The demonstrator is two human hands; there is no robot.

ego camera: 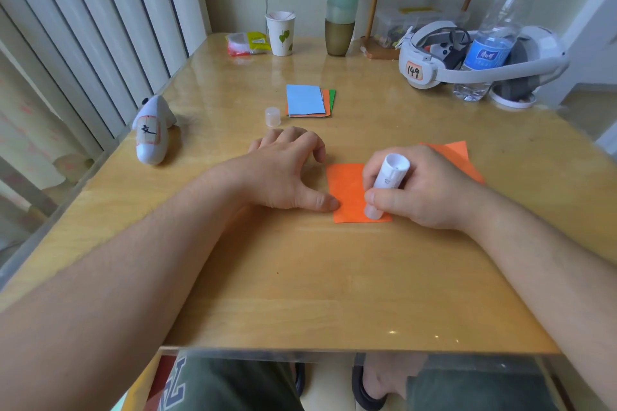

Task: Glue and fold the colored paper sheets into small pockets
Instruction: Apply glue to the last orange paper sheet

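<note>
One small orange sheet (350, 193) is lying flat on the wooden surface (300, 277) just in front of me. My right hand (417, 190) is curling its grip around a white glue stick (387, 188), tip pressing down on the sheet's near right corner, probably to lay glue along that edge. My left hand (283, 170) is resting beside the sheet, fingers loosely bent and holding nothing, thumb tip touching the left edge, seemingly to keep the paper from sliding. Another orange sheet (457, 157) is peeking out from behind my right hand. Farther back, the glue cap (272, 116) is standing beside a stack of colored sheets (307, 100), blue on top, likely waiting their turn. No fold is showing yet.
</note>
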